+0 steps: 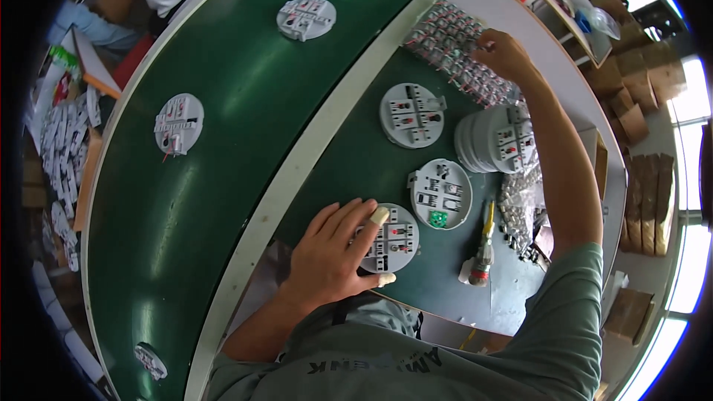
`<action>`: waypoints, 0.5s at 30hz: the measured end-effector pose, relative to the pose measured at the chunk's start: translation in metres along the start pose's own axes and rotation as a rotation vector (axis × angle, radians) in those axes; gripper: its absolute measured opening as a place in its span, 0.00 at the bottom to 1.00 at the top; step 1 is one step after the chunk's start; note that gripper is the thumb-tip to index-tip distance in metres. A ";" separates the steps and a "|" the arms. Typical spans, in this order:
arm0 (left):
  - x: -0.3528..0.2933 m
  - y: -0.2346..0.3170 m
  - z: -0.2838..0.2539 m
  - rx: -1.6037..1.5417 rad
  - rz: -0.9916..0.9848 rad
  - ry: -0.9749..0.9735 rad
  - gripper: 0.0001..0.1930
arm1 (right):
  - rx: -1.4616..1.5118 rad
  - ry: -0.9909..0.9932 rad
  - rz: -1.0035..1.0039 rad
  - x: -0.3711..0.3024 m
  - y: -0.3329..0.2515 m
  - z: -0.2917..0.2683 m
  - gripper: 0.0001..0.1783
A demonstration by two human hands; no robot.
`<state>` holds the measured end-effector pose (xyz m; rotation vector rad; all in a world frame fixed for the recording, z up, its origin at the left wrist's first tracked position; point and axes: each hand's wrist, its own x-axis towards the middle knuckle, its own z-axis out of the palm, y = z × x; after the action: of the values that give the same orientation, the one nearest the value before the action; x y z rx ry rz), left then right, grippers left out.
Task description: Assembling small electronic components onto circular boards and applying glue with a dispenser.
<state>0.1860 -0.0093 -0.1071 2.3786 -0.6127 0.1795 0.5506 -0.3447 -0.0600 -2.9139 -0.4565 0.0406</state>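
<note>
At the near edge of the bench, my left hand (332,250) grips a round white plastic housing (397,241) fitted with small black and red parts. Thumb and index finger, both in pale finger cots, press on opposite sides of its rim; the palm hides its left part. My right hand (503,54) reaches over a dense array of small wired components (453,41) at the far end of the bench. Its fingers are curled together, and whatever they pinch is too small to make out.
Other round housings lie beside it: one with a green board (441,194), another farther off (413,115), and a stack (490,139) at the right. A yellow-handled screwdriver (486,245) lies near bagged parts (521,204). Along the left runs a green conveyor (245,119) carrying several housings.
</note>
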 end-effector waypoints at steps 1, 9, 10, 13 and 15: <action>0.000 0.000 0.000 0.009 -0.017 0.000 0.49 | -0.044 0.025 0.021 0.000 -0.002 0.000 0.22; -0.002 -0.004 0.000 -0.018 -0.005 0.031 0.48 | -0.159 0.181 0.003 0.008 0.002 0.012 0.18; -0.002 -0.006 0.000 -0.022 0.007 0.036 0.48 | -0.135 0.189 0.008 0.004 -0.005 0.007 0.17; -0.007 -0.001 0.000 -0.009 -0.022 0.045 0.48 | 0.165 -0.032 0.070 -0.017 -0.020 -0.045 0.13; -0.010 -0.001 0.003 -0.022 0.002 0.069 0.48 | 0.369 0.022 -0.094 -0.060 -0.053 -0.067 0.11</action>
<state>0.1778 -0.0068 -0.1127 2.3407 -0.5814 0.2526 0.4812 -0.3263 0.0162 -2.5271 -0.5198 0.0711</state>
